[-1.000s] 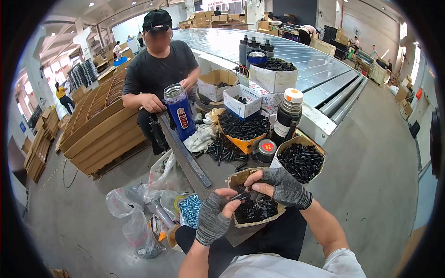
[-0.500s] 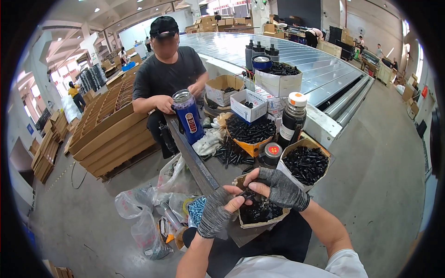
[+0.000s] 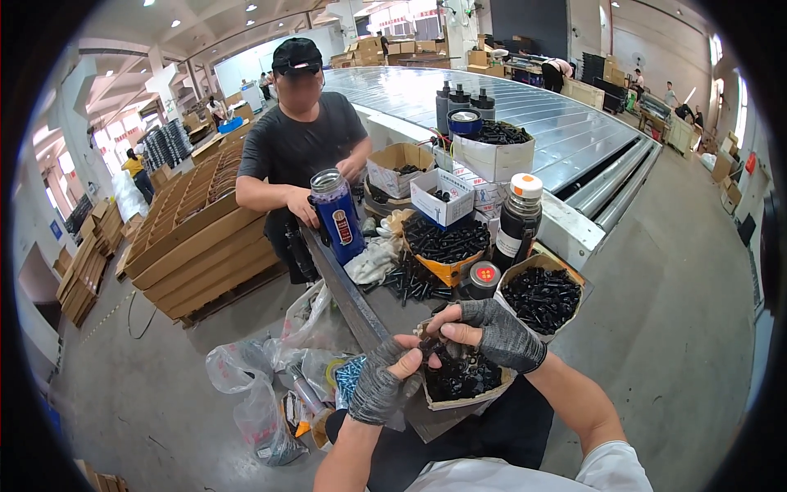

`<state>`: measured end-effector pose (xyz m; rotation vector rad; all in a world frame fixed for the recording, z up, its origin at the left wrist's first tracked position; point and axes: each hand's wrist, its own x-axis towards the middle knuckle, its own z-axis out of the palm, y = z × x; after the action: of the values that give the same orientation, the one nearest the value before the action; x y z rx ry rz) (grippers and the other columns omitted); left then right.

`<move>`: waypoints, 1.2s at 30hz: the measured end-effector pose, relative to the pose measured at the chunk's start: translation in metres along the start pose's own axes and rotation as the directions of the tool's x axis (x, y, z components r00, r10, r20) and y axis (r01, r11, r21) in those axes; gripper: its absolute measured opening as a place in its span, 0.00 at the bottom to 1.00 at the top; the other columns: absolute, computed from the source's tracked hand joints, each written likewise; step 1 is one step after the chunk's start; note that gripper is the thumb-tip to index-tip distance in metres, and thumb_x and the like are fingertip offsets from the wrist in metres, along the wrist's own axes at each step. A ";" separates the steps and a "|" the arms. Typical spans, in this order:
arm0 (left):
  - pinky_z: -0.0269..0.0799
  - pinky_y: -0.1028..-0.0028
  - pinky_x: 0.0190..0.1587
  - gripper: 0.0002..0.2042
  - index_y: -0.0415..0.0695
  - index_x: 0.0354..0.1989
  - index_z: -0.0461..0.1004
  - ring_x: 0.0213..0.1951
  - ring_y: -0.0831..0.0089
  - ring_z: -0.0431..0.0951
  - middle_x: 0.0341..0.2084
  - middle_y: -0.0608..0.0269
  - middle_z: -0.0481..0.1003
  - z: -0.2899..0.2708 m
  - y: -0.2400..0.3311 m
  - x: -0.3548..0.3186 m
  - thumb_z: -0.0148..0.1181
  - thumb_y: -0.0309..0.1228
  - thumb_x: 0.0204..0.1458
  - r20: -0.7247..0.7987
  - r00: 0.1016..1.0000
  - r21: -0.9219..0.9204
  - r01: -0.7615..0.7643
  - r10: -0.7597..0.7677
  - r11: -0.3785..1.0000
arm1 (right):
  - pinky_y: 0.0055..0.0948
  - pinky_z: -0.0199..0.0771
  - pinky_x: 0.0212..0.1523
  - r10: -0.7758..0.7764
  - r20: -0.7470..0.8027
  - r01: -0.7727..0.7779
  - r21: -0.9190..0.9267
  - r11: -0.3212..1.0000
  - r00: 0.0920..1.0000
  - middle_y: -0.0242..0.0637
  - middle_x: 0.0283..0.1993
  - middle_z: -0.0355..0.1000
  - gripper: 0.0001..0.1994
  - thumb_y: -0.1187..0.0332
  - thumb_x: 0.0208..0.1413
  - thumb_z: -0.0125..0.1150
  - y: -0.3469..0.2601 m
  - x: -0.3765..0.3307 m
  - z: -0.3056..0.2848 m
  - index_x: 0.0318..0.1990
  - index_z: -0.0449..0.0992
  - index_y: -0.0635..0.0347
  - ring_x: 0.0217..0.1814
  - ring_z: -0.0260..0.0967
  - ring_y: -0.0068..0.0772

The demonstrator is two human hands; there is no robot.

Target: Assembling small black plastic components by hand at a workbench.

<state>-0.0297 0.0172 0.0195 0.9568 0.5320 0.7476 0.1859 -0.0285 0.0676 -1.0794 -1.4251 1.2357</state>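
Note:
Both my hands, in grey fingerless gloves, hover over an open cardboard box (image 3: pixel 464 403) of small black parts. My left hand (image 3: pixel 385 379) is closed, thumb against fingers, around a small dark part (image 3: pixel 428 348) mostly hidden by the fingertips. Just above and to the right, my right hand (image 3: pixel 498 333) is pinched, thumb to forefinger; anything between those fingertips is too small to make out. Another box (image 3: pixel 533 261) heaped with black cylindrical parts stands beyond my right hand. Loose black pieces (image 3: pixel 416 280) lie on the bench farther off.
A dark metal bench edge (image 3: pixel 348 299) runs away from me. On the bench stand a blue jar (image 3: pixel 338 221), a black bottle (image 3: pixel 518 220) and a lidded cup (image 3: pixel 484 279). Plastic bags (image 3: pixel 258 394) and blue screws (image 3: pixel 350 377) are lower left. A co-worker (image 3: pixel 303 139) sits across.
My fingertips have drawn slightly apart, the right ones a little up from the left. The view has shifted slightly. The co-worker's hand stays beside the blue jar.

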 end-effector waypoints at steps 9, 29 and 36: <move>0.72 0.74 0.40 0.16 0.38 0.46 0.73 0.36 0.72 0.77 0.34 0.55 0.80 0.009 0.003 0.001 0.63 0.36 0.56 -0.001 1.000 0.095 -0.013 0.013 0.995 | 0.25 0.72 0.49 0.022 -0.066 -0.020 0.031 0.999 0.998 0.32 0.41 0.76 0.09 0.67 0.65 0.57 0.010 0.004 0.009 0.45 0.78 0.64 0.46 0.71 0.21; 0.71 0.78 0.39 0.09 0.38 0.43 0.75 0.35 0.78 0.77 0.32 0.66 0.78 0.008 -0.016 0.005 0.63 0.27 0.57 -0.109 0.955 0.343 -0.224 0.276 0.912 | 0.29 0.75 0.40 -0.355 -0.029 0.308 -0.433 0.847 0.935 0.37 0.36 0.73 0.09 0.71 0.60 0.60 -0.001 -0.003 0.010 0.45 0.77 0.64 0.38 0.75 0.27; 0.69 0.78 0.42 0.12 0.38 0.44 0.74 0.37 0.79 0.72 0.33 0.68 0.75 0.011 -0.022 0.000 0.68 0.28 0.54 -0.171 0.934 0.416 -0.221 0.314 0.882 | 0.29 0.75 0.49 -0.053 0.049 0.058 -0.125 0.990 0.997 0.34 0.42 0.76 0.10 0.70 0.60 0.61 0.000 -0.009 -0.002 0.48 0.77 0.62 0.48 0.75 0.26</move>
<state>-0.0153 0.0031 0.0051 1.3444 0.7851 1.0378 0.1891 -0.0371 0.0671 -1.0952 -1.5758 1.1491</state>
